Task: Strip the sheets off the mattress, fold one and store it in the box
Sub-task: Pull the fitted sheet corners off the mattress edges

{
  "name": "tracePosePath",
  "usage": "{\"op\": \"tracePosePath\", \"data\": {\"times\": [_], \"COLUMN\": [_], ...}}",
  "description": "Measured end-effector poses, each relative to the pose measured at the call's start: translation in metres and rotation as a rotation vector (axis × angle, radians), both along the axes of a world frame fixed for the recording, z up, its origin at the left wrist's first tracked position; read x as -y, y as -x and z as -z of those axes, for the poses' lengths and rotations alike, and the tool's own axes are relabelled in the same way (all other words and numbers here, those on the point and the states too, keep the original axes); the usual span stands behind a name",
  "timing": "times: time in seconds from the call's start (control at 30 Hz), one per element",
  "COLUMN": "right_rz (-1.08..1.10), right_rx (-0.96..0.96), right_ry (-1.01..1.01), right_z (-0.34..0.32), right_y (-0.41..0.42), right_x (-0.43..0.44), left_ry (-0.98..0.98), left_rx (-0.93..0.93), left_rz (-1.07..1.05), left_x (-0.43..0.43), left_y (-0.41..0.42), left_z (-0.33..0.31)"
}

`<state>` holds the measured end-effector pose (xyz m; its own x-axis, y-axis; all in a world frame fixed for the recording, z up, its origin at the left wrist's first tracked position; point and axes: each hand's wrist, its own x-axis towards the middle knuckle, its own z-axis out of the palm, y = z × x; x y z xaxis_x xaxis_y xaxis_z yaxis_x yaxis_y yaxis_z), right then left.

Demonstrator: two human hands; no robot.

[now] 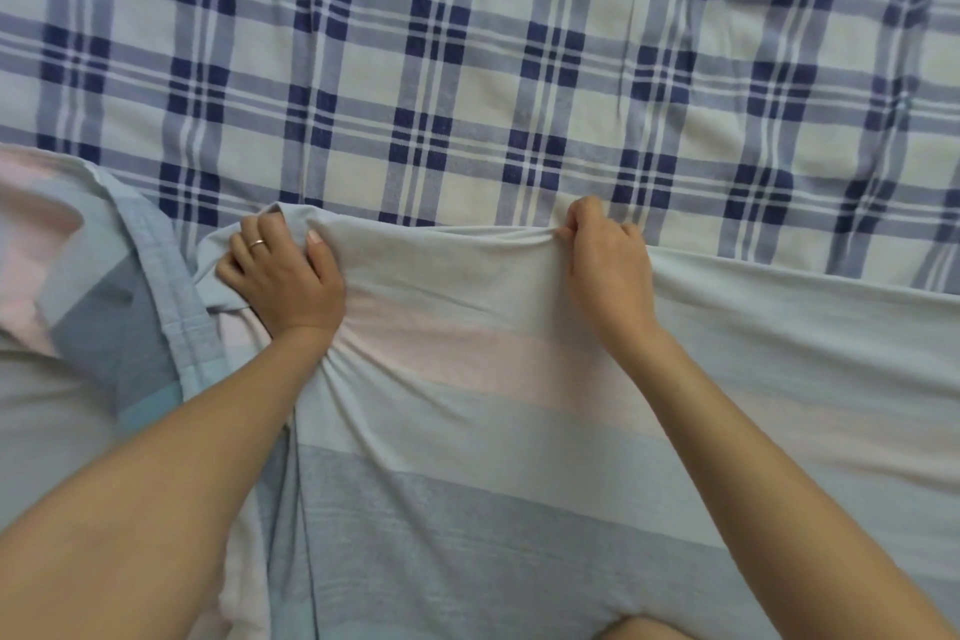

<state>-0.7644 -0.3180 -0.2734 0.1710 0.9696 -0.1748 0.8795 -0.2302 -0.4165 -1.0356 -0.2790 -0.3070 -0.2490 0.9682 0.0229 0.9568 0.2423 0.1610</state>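
The left hand (283, 270) is clenched on a bunched fold at the far edge of a soft striped sheet (467, 405) with broad bands of pale mint, pink and grey-blue. Its fingers are curled down into the gathered cloth, its thumb lies flat on top pointing toward the other hand, and one finger wears a thin gold-coloured ring (257, 243). The right hand (608, 260) grasps the same edge, knuckles up, fingers curled in and pinching a small tuck of cloth at its fingertips. Between the two hands the edge runs as a slightly raised, drawn line, and creases fan from under the left wrist back toward the person. From the hands toward the person the striped sheet lies spread beneath both bare forearms, and it runs on past the outer side of the right hand. Just outside the left hand lies a turned-back flap (130, 307) of like striped cloth with a grey-blue hem band; whether it is the same piece cannot be told. Beyond both hands, starting right at the held edge, a blue-and-cream checked sheet (467, 68) lies flat with a few light wrinkles, and the striped sheet rests on top of it.
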Motion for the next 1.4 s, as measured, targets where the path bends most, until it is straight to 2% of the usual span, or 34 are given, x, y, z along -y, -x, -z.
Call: {"op": "tracePosePath", "data": {"times": [0.17,0.33,0.4,0.53,0.63,0.67,0.73,0.8,1.03,1.1,1.2,1.27,1.33,1.4], "right_rz": [-0.001,-0.01,-0.029,-0.031,-0.03,-0.035,-0.029,-0.003,-0.07,-0.102,-0.142,-0.109,-0.047,-0.014], "right_rx": [0.025,0.028,0.047,0.089,0.098,0.094,0.081,0.07,0.167,0.195,0.289,0.357,0.383,0.37], "right_ry": [-0.376,-0.462,-0.44,-0.448,-0.463,-0.458,-0.434,-0.393,-0.39,-0.404,-0.322,-0.338,-0.395,-0.428], "right_z": [0.034,0.048,0.049,0.05,0.05,0.049,0.046,0.043,0.034,0.033,0.039,0.047,0.05,0.052], "right_y": [-0.001,-0.004,-0.004,-0.005,-0.005,-0.005,-0.006,-0.007,-0.014,-0.022,-0.03,-0.025,-0.022,-0.022], "right_x": [0.01,0.01,0.008,0.009,0.009,0.009,0.008,0.008,0.009,0.002,0.0,0.005,0.009,0.009], "left_ry": [-0.077,-0.238,-0.13,0.204,0.409,0.478,0.596,0.67,0.724,0.628,0.368,0.275,0.372,0.51], "left_rx": [0.081,0.116,0.076,0.047,-0.112,-0.058,0.181,0.294,0.286,0.254,0.3,0.294,0.27,0.148], "left_rz": [0.017,0.082,0.208,0.512,0.759,0.803,0.784,0.728,0.661,0.647,0.533,0.551,0.631,0.723], "left_x": [0.001,0.01,0.009,-0.02,-0.043,-0.046,-0.041,-0.034,-0.029,-0.041,-0.065,-0.069,-0.057,-0.037], "left_y": [0.001,0.003,0.004,-0.011,-0.034,-0.043,-0.066,-0.089,-0.121,-0.118,-0.104,-0.09,-0.081,-0.078], "left_z": [0.003,-0.003,-0.013,-0.048,-0.067,-0.069,-0.07,-0.067,-0.069,-0.077,-0.083,-0.08,-0.077,-0.073]}}
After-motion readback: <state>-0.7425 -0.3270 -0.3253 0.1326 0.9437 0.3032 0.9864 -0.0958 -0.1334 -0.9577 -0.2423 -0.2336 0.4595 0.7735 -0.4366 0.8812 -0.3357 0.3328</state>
